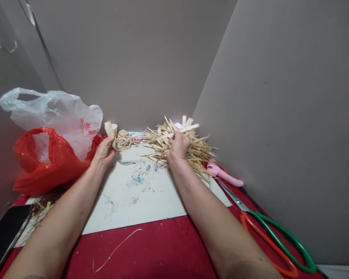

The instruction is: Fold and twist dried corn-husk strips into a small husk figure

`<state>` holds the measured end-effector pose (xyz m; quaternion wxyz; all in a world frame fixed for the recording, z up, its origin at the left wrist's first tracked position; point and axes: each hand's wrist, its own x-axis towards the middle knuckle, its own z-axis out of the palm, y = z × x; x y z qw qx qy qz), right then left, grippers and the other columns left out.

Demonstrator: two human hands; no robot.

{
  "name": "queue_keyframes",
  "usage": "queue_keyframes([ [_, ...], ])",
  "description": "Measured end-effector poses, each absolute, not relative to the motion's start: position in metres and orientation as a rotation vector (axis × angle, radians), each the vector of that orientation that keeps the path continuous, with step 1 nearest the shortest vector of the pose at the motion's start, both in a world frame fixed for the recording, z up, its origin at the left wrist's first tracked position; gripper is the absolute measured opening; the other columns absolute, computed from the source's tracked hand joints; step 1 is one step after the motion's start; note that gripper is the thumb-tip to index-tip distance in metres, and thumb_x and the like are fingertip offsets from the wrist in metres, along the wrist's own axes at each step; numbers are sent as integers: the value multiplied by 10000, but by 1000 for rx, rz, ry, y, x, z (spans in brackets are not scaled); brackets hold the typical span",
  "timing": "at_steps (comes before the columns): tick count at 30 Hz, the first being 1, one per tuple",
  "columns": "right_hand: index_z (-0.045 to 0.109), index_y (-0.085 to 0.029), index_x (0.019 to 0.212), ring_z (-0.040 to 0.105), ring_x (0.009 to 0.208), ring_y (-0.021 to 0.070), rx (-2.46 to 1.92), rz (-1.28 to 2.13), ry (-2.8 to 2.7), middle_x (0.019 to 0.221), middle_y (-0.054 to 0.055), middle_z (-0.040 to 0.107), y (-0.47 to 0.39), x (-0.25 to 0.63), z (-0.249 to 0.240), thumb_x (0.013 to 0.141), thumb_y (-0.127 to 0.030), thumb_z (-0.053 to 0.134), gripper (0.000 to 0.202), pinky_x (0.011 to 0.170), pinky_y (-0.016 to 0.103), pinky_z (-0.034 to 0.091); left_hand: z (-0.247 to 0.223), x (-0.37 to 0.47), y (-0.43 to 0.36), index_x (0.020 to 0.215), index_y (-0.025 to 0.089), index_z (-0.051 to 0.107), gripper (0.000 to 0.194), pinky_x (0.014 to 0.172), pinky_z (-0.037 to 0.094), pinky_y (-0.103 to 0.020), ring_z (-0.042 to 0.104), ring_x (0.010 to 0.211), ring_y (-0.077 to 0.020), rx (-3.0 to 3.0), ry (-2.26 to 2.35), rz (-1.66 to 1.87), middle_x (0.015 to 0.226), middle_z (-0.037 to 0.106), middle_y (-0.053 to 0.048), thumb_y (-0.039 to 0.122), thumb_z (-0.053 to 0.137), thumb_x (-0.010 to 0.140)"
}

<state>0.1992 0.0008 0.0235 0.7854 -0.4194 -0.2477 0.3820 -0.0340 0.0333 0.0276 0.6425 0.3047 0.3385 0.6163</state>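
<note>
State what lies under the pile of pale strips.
The white sheet runs in under the near edge of the pale strips; anything further beneath is hidden by them and the right hand.

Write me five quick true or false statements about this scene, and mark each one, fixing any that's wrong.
1. The right hand touches the straw. True.
2. The left hand holds scissors. False: it holds a pale strip.
3. The red bag is in front of the white bag. True.
4. The scissors have two green loops. False: one is green, one orange.
5. The white sheet lies on a red surface. True.
</note>
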Motion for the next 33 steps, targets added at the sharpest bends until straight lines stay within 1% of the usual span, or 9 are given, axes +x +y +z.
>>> queue_keyframes([
  [5, 398, -235, 684, 243, 385, 51, -770, 725, -365, 578, -56, 495, -9, 200, 45, 654, -270, 583, 190, 345, 182, 140, 28, -31, 33, 767, 120, 672, 127, 532, 494, -189, 586, 577, -88, 648, 798, 1351, 702, 673, -38, 70, 573, 829],
  [10, 328, -243, 669, 281, 401, 75, -689, 596, -370, 537, -62, 383, -22, 231, 68, 698, -266, 577, 252, 360, 190, 183, 22, -28, 30, 726, 110, 671, 54, 542, 494, -196, 604, 582, -104, 760, 864, 1329, 686, 680, -47, 57, 668, 715],
  [13, 292, -247, 669, 255, 392, 85, -666, 477, -391, 503, -69, 275, -34, 264, 86, 725, -292, 598, 315, 355, 193, 203, 17, -30, 32, 687, 113, 635, 127, 544, 484, -198, 607, 571, -107, 809, 891, 1341, 646, 660, -33, 61, 735, 626],
  [15, 325, -255, 679, 235, 382, 80, -681, 473, -410, 486, -81, 235, -40, 270, 95, 723, -282, 624, 303, 345, 184, 195, 14, -30, 33, 706, 123, 622, 208, 503, 449, -183, 572, 521, -85, 848, 874, 1333, 621, 634, -5, 91, 785, 582],
  [17, 395, -257, 706, 261, 376, 69, -738, 566, -457, 475, -95, 268, -41, 257, 97, 711, -240, 638, 243, 337, 174, 192, 13, -29, 33, 712, 131, 609, 262, 433, 359, -144, 473, 439, -36, 898, 849, 1317, 565, 568, 39, 131, 820, 557],
  [20, 491, -217, 741, 348, 387, 53, -872, 845, -604, 484, -95, 379, -35, 211, 82, 715, -203, 628, 140, 346, 166, 236, 14, -23, 29, 688, 131, 596, 284, 387, 244, -130, 366, 402, -3, 961, 851, 1279, 525, 490, 72, 164, 834, 537],
  [24, 572, -177, 759, 296, 367, 47, -1046, 1163, -851, 483, -95, 407, -24, 150, 42, 752, -262, 623, 100, 343, 188, 193, 18, -16, 21, 668, 130, 619, 293, 472, 347, -160, 469, 498, -42, 1015, 852, 1227, 570, 550, 48, 184, 845, 488],
  [28, 573, -176, 683, 371, 442, 69, -1107, 1152, -1017, 478, -83, 418, -22, 127, 13, 682, -337, 713, 214, 420, 199, 278, 19, -13, 18, 647, 130, 649, 300, 506, 361, -187, 481, 521, -59, 1078, 838, 1199, 576, 575, 32, 225, 866, 462],
  [33, 603, -166, 702, 452, 534, 103, -1067, 1144, -1058, 495, -61, 452, -23, 126, 8, 633, -322, 721, 208, 500, 211, 333, 20, -12, 15, 674, 124, 695, 311, 524, 372, -198, 499, 545, -68, 1151, 839, 1098, 625, 617, 2, 266, 874, 462],
])
